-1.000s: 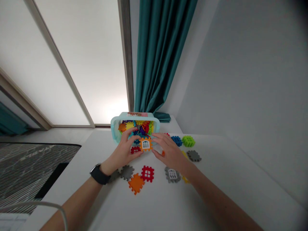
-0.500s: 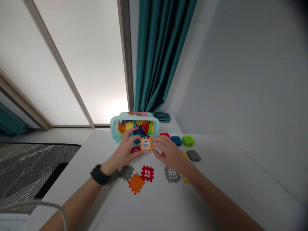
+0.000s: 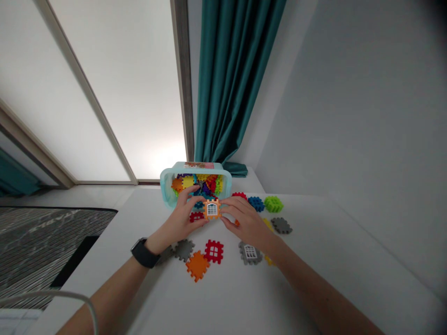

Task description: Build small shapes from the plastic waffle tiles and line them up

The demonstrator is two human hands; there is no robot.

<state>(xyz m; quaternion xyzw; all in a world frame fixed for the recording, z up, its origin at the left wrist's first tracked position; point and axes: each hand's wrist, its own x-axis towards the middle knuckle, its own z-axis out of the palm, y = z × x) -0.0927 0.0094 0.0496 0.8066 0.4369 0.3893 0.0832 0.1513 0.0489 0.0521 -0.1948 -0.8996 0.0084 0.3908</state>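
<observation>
An orange window block (image 3: 212,209) with a white window frame set in it is held up between both hands. My left hand (image 3: 185,209) pinches its left edge between thumb and fingers. From the other side, my right hand (image 3: 246,221) grips the right edge with its fingertips. Behind the hands a pale turquoise tub (image 3: 167,197) lies on its side, filled with coloured interlocking blocks. A red window block (image 3: 196,217) shows partly behind my left hand. Nearer to me lie an orange block (image 3: 197,266), a red window block (image 3: 213,251) and a grey block (image 3: 184,250).
Beside my right wrist is a grey block with a white window (image 3: 250,253). Farther right are blue blocks (image 3: 256,204), green blocks (image 3: 273,204) and a grey block (image 3: 281,225) on the white table (image 3: 223,307). A teal curtain (image 3: 233,83) hangs behind. A pale cable (image 3: 70,294) curves at lower left.
</observation>
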